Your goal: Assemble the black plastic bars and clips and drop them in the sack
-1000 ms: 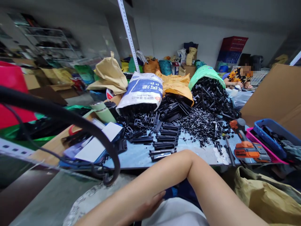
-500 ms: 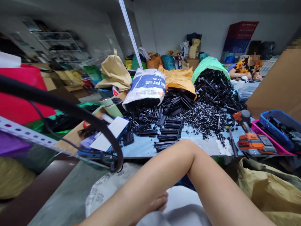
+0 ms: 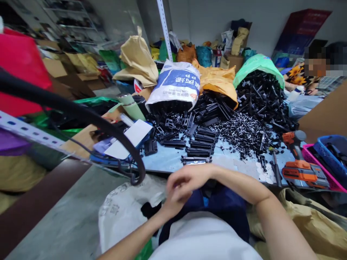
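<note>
My right hand (image 3: 191, 177) reaches in from the right with its forearm bent across, in front of the bench edge. Its fingers curl down over my left hand (image 3: 176, 199), and the two touch or overlap. Both are smeared by motion, and nothing held shows in either. Just beyond them, a row of long black plastic parts (image 3: 202, 143) lies on the blue bench top (image 3: 165, 160). Farther right spreads a heap of small screws or pins (image 3: 245, 135) with dark heads. Below my left hand is a white woven sack (image 3: 121, 213).
An orange cordless drill (image 3: 305, 173), a hammer (image 3: 275, 169) and blue and pink baskets (image 3: 332, 151) stand at right. White (image 3: 173, 81), orange (image 3: 218, 81) and green (image 3: 260, 66) sacks spill black parts. A black cable (image 3: 108, 130) arches at left. Another person (image 3: 298, 77) sits far right.
My right forearm has swung out from across my lap, its elbow moving right and down. Both hands now meet before the bench; earlier only part of one showed beneath the arm. The view has shifted.
</note>
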Demonstrator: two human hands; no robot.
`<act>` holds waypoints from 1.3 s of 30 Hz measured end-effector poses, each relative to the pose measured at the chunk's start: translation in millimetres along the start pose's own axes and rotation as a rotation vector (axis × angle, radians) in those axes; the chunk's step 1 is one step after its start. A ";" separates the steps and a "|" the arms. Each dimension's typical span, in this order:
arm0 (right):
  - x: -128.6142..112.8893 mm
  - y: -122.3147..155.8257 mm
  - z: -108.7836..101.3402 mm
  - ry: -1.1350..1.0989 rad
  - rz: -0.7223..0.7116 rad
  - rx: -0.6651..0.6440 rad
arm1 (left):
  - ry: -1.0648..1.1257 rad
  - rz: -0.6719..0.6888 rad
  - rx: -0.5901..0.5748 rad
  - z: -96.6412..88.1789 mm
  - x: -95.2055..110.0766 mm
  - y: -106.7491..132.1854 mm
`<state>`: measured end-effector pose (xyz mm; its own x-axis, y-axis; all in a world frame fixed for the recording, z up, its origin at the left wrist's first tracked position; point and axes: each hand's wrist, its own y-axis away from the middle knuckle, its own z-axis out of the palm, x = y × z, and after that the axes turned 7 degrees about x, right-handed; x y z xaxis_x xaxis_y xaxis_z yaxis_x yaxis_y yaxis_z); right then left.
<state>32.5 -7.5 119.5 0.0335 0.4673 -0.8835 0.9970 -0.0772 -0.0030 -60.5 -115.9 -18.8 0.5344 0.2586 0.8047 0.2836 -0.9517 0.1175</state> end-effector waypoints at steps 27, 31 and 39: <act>161.9 43.4 -132.1 0.178 1.006 0.354 | 1.280 -0.991 0.074 35.6 93.8 -84.5; 161.6 53.2 -112.8 0.109 0.913 0.399 | 1.322 -0.774 0.050 43.6 89.7 -88.2; 134.5 55.6 -83.8 -0.166 0.746 0.585 | 1.294 -0.581 0.235 56.8 83.3 -88.8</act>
<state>98.3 124.9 39.7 0.5898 -0.0063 -0.8075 0.5294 -0.7521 0.3926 4.1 -0.6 4.8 -0.7500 0.1429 0.6458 0.3966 -0.6842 0.6121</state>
